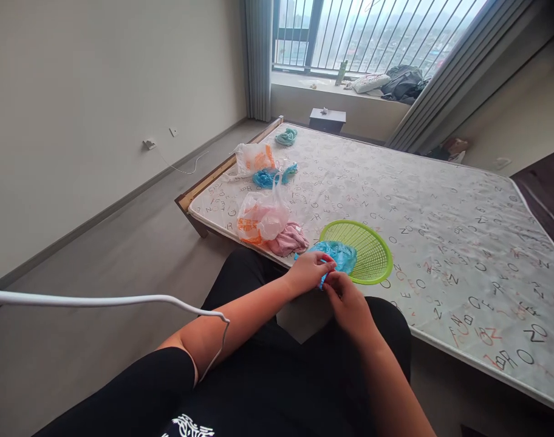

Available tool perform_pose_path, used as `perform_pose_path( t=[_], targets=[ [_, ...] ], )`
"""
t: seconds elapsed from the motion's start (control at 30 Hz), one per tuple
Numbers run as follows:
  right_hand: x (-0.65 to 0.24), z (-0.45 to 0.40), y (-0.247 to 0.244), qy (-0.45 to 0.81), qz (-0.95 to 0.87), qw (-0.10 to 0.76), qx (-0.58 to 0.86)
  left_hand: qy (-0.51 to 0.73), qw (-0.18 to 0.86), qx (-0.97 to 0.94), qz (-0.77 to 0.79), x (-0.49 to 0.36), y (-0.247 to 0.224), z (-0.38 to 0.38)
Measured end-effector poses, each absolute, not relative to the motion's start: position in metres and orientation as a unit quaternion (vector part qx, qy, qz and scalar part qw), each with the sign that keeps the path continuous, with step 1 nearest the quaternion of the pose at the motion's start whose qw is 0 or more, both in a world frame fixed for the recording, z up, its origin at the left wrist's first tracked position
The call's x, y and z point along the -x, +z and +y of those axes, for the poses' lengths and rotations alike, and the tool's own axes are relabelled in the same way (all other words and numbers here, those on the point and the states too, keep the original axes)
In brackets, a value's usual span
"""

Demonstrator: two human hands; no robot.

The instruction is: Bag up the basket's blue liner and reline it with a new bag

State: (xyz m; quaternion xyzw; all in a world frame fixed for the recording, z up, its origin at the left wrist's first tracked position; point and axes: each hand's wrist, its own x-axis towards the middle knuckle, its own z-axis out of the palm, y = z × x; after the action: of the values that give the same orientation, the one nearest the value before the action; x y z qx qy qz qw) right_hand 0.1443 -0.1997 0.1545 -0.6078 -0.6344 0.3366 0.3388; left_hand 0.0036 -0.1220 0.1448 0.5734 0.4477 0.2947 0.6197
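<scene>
My left hand (pixel 307 271) and my right hand (pixel 345 298) meet at the near edge of the mattress (pixel 441 230), both pinching a bunch of blue yarn-like material (pixel 335 255). That blue bundle lies partly in a shallow green plastic basket (pixel 365 250) just beyond my fingers. A pink bundle (pixel 288 240) and a clear and orange plastic bag (pixel 261 217) sit to the left of my left hand.
Farther along the mattress lie a second orange-printed bag (pixel 254 159), another blue bundle (pixel 272 176) and a teal bundle (pixel 286 136). A white cable (pixel 122 300) crosses my left arm. A small dark stool (pixel 327 119) stands under the barred window; clothes lie on the sill (pixel 402 82).
</scene>
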Motion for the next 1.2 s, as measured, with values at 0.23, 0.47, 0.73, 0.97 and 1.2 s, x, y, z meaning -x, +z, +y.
perform_pose_path(
  t=[0.23, 0.47, 0.73, 0.97, 1.2],
  targets=[
    [-0.154, -0.199, 0.16, 0.33, -0.519, 0.44, 0.654, 0.297, 0.422, -0.723, 0.46, 0.013, 0.154, -0.119],
    [-0.146, -0.2, 0.17, 0.414, -0.426, 0.52, 0.613, 0.294, 0.656, -0.563, 0.407, 0.004, 0.146, -0.117],
    [-0.138, -0.204, 0.163, 0.299, -0.578, 0.386, 0.654, 0.322, 0.728, -0.45, 0.406, 0.001, 0.152, -0.119],
    [-0.138, -0.201, 0.151, 0.245, -0.562, 0.355, 0.706, 0.327, 0.778, -0.376, 0.383, 0.001, 0.154, -0.125],
    [-0.153, -0.196, 0.147, 0.09, -0.672, 0.252, 0.69, 0.284, 0.793, -0.4, 0.361, 0.001, 0.149, -0.126]
  ],
)
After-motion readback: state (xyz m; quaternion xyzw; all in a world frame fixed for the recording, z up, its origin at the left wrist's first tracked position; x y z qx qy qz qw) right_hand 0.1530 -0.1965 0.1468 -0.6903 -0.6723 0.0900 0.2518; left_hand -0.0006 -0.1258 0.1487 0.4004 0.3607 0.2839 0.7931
